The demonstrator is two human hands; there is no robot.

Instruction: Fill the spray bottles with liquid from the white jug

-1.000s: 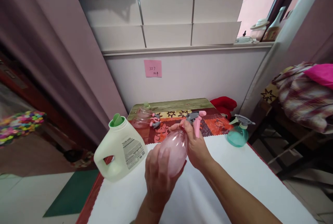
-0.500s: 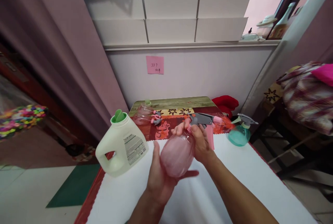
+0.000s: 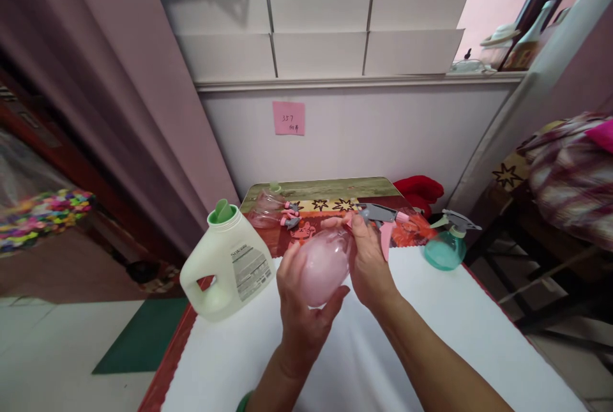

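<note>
Both hands are on one pink spray bottle, held tilted above the near part of the table, which carries a white cover. Left hand: fingers curled under and around the bottle's round body, cupping it from below. Right hand: wrapped about the neck, just under the grey sprayer head, whose pink trigger hangs to the right of the fingers. Whether the head is screwed fully home cannot be told.

Left of the hands, a pale detergent jug with a green cap stands upright on the table edge. To the right, well apart from the hands, a teal spray bottle stands upright. Further back on the patterned cloth, a clear bottle lies on its side with loose sprayer heads just beside it. A pink note sticks to the wall behind; white boxes stack on the ledge above.
</note>
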